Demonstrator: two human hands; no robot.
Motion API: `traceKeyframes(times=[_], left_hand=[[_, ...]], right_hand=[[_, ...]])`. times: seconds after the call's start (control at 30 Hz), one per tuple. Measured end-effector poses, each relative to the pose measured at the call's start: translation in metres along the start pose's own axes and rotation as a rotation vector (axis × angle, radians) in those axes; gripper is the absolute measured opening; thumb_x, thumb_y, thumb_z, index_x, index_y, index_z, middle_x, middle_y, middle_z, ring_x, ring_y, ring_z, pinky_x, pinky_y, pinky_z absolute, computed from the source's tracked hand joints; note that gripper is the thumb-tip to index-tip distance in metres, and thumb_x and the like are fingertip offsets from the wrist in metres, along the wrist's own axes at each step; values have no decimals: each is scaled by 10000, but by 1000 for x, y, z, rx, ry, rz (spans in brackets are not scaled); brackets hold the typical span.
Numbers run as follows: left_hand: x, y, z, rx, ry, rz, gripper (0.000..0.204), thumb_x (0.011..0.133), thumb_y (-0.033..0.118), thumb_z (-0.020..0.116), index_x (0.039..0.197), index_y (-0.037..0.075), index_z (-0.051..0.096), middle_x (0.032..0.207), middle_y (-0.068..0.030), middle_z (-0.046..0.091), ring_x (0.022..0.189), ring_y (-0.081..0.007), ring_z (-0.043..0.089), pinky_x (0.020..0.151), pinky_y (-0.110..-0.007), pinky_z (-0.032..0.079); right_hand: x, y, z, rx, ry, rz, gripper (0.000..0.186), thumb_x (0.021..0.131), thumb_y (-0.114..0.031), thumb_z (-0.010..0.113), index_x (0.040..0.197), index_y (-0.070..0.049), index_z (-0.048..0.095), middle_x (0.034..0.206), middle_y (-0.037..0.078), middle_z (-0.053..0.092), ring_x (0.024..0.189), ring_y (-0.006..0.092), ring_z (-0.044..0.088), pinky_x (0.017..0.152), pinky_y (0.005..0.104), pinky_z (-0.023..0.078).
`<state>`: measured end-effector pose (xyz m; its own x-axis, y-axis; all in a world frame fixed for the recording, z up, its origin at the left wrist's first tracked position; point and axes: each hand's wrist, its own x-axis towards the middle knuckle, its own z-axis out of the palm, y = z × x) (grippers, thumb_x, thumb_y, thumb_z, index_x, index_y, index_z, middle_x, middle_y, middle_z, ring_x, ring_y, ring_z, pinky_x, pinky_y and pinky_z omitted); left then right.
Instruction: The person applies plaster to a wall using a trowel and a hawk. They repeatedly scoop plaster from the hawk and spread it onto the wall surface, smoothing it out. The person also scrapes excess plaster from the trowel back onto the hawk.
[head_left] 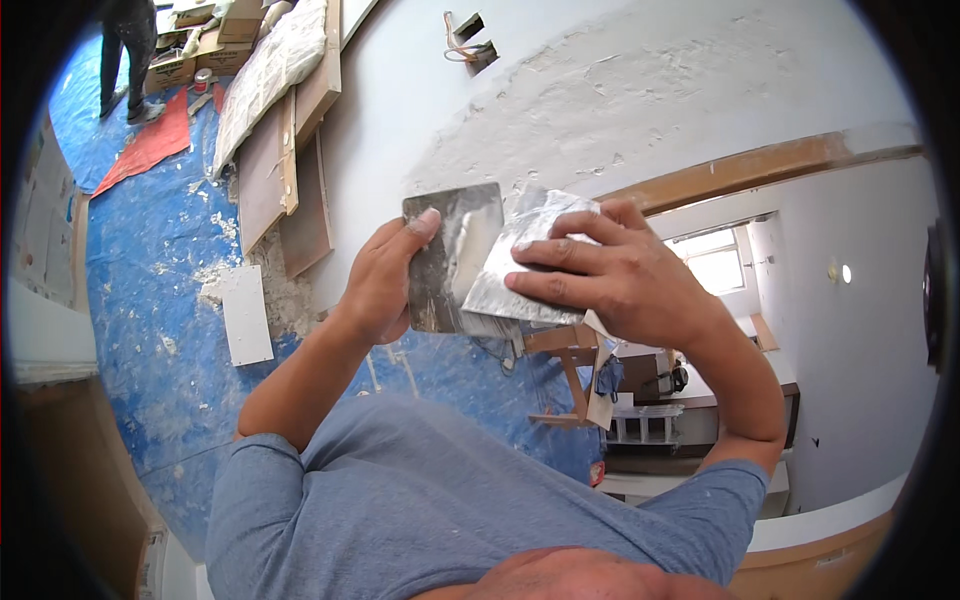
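My left hand [375, 280] grips a dark, flat rectangular metal plate [428, 295] by its left edge, thumb over its face. White plaster paste [478, 245] lies on that face. Closed around a thin silvery scraper blade [500, 285], my right hand [630, 265] has its fingers spread over the back of the blade. The blade overlaps the right part of the plate, and its far side is hidden. Beyond both hands is a pale wall with a rough plastered patch [640, 110].
An opening in the wall holds loose wires [460, 50]. Boards [262, 190] and a white wrapped bundle [275, 75] lean at left. Plaster-spotted blue sheeting [150, 300] covers the floor. A person's legs [128, 50] stand near cardboard boxes [215, 55]. A wooden frame edge [740, 170] runs at right.
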<state>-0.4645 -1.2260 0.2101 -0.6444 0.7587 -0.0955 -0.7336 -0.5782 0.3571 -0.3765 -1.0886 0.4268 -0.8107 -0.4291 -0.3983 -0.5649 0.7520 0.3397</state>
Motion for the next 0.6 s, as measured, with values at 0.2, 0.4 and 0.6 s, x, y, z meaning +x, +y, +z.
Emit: traceKeyframes(times=[0.2, 0.4, 0.6], left_hand=[[13, 10, -40, -94, 113, 149, 256, 1035, 274, 547, 1023, 19, 570, 973, -121, 656, 842, -196, 695, 743, -374, 609], [-9, 3, -47, -129, 140, 55, 263, 1029, 255, 541, 1059, -3, 580, 1012, -125, 657, 880, -212, 701, 774, -397, 607], [-20, -13, -70, -136, 133, -22, 307, 1038, 267, 518, 1133, -20, 572, 1031, -135, 661, 903, -212, 698, 780, -401, 605]], right_hand=[[0, 67, -34, -480, 123, 146, 380, 948, -6, 534, 1234, -192, 702, 1225, 12, 712, 1157, 196, 606, 995, 371, 396], [29, 145, 1, -801, 169, 417, 418, 944, -26, 500, 1309, -158, 656, 1304, 3, 665, 1226, 189, 557, 1020, 391, 382], [50, 169, 24, -879, -6, 532, 426, 959, -73, 490, 1357, -147, 623, 1340, 3, 643, 1270, 195, 535, 1030, 404, 386]])
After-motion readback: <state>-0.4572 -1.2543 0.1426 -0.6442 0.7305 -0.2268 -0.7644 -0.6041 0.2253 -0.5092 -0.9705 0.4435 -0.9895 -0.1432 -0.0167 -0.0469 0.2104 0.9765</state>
